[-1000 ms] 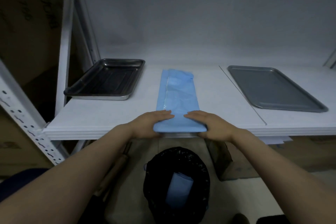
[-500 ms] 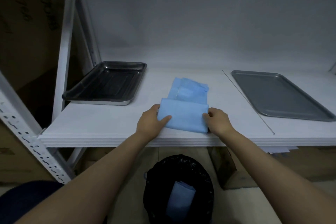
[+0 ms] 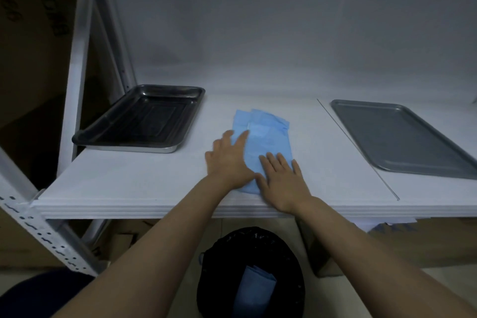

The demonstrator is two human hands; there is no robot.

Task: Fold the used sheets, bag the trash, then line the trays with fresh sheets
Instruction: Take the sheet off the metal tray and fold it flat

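Note:
A folded blue sheet lies in the middle of the white shelf, near its front edge. My left hand lies flat on the sheet's left side with straight fingers. My right hand presses flat on its near right part. A deep dark metal tray stands at the left of the shelf. A flat grey tray stands at the right. Both trays are bare. Below the shelf, a bin with a black trash bag holds another folded blue sheet.
White slotted rack posts rise at the left. Cardboard boxes sit under the shelf at the right. A thin seam line runs across the shelf between the sheet and the grey tray. A white wall backs the shelf.
The long sheet has been folded in half away from me, its near end brought over the far half. Both hands went from pinching the fold to lying flat on it.

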